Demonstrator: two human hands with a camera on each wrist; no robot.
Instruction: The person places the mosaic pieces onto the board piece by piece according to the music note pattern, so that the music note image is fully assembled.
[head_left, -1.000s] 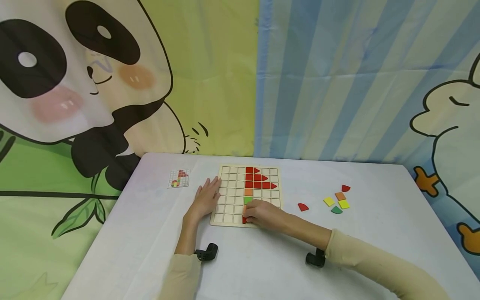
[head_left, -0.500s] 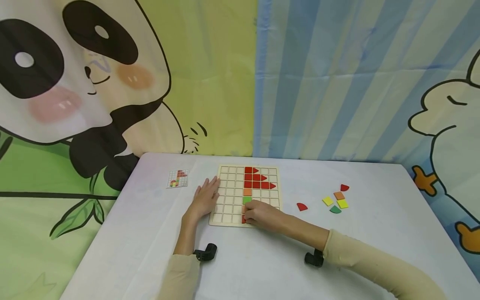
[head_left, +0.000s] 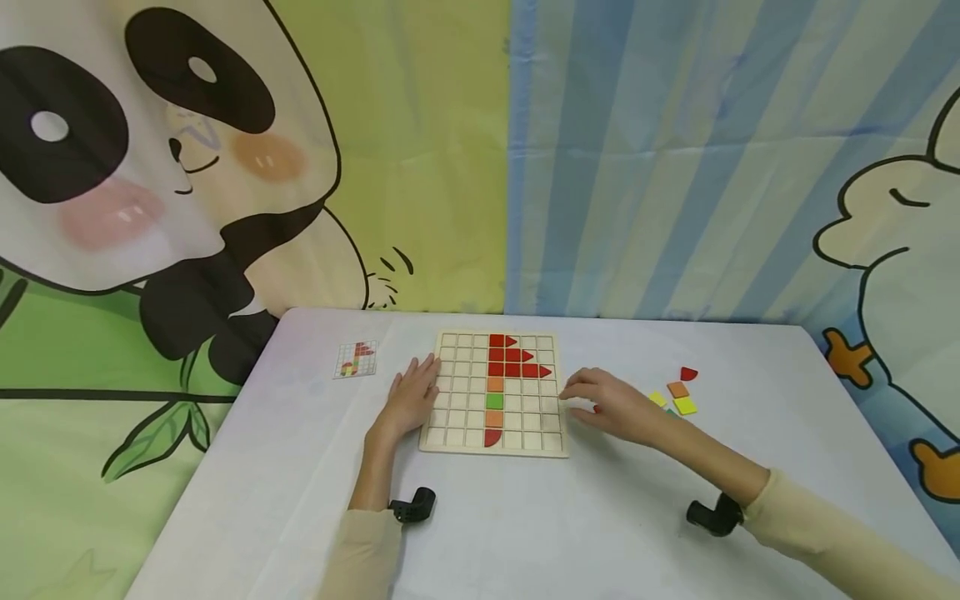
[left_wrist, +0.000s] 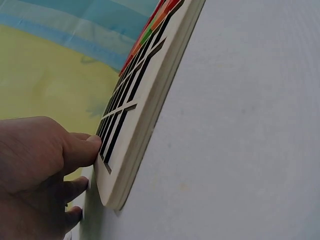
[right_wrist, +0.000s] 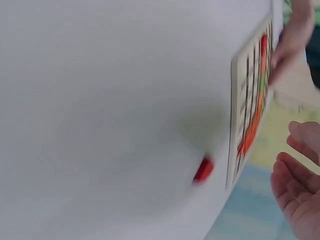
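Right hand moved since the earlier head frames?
Yes. Judged against the board in the head view, the right hand has moved right, from over its lower middle to beside its right edge.

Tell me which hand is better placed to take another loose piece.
The right hand, most likely: it is empty and near a loose red piece, while the left hand touches the left edge of the board, farther away.
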